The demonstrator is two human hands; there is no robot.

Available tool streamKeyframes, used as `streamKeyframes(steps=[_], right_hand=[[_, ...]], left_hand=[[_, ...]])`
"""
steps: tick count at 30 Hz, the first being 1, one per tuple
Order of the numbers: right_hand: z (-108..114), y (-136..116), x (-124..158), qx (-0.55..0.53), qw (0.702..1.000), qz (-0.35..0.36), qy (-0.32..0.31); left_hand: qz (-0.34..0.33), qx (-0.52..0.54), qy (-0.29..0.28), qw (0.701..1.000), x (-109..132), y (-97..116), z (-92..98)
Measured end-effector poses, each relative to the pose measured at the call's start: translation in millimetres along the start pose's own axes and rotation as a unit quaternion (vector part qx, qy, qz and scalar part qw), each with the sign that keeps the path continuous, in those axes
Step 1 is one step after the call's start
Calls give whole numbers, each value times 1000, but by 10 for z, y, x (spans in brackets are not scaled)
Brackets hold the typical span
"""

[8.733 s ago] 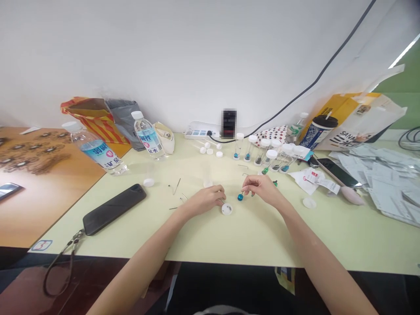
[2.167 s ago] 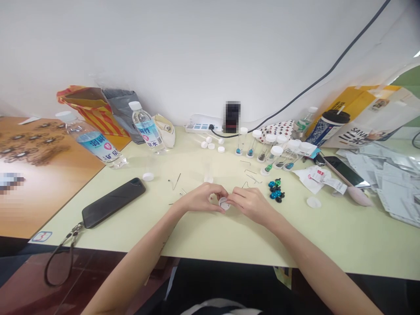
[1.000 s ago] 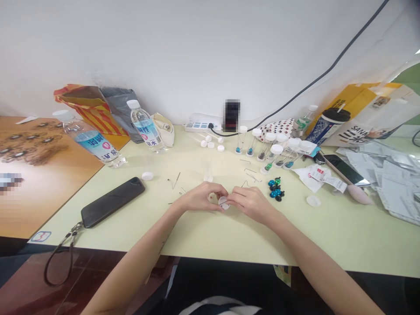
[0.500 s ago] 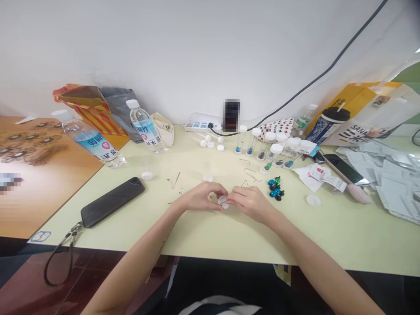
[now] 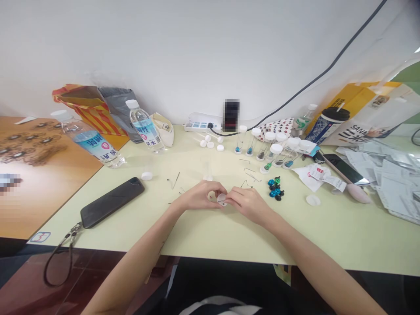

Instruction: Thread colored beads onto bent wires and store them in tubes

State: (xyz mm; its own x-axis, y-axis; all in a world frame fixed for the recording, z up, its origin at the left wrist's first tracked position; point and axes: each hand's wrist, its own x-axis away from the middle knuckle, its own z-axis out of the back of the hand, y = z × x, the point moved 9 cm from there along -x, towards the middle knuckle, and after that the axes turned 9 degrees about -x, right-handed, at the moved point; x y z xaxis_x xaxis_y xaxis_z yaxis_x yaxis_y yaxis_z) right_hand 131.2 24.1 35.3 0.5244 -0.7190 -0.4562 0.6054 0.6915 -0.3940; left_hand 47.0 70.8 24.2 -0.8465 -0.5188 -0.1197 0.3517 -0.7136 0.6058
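Left hand [image 5: 201, 196] curls into a narrow ring, thumb and forefinger holding a small white cap [image 5: 222, 200]. Opposite, the right hand [image 5: 252, 203] has its fingertips pinched at the cap's right edge; whether they grip the rim or something thin, I cannot tell. So the cap sits between both, equally near each; being round, it has no long axis. Farther right lie beads [image 5: 277, 192]; beyond them, capped tubes [image 5: 276, 149].

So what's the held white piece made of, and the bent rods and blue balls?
White piece: probably plastic, plain and matte. Bent rods: likely metal, thin with a greyish sheen. Blue balls: glossy, bright-coloured; coated metal or plastic, can't tell which.
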Motion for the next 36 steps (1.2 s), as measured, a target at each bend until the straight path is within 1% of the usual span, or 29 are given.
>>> streamKeyframes(steps=[4, 10, 13, 20, 24, 29, 33, 36], right_hand=[[-20, 42, -10, -50, 998, -39, 7], [-31, 129, -15, -117, 990, -80, 4], [-24, 203, -19, -155, 981, -113, 19], [2, 357, 11, -259, 945, -189, 64], [31, 398, 44, -331, 914, -215, 91], [188, 438, 80, -394, 878, -224, 155], [428, 517, 124, -413, 852, -223, 232], [596, 591, 166, -416, 834, -222, 288]], left_hand=[[0, -6, 13, 1000, 1, -6, 23], [10, -17, -4, 1000, -6, 12, -9], [18, -11, 5, 1000, -14, 3, 15], [48, 21, 46, 998, -7, -68, 122], [56, 25, 27, 998, -10, -99, 75], [50, -15, -2, 999, -67, -96, -93], [40, -29, 1, 999, -106, -87, -183], [50, -28, 19, 998, -119, -123, -176]])
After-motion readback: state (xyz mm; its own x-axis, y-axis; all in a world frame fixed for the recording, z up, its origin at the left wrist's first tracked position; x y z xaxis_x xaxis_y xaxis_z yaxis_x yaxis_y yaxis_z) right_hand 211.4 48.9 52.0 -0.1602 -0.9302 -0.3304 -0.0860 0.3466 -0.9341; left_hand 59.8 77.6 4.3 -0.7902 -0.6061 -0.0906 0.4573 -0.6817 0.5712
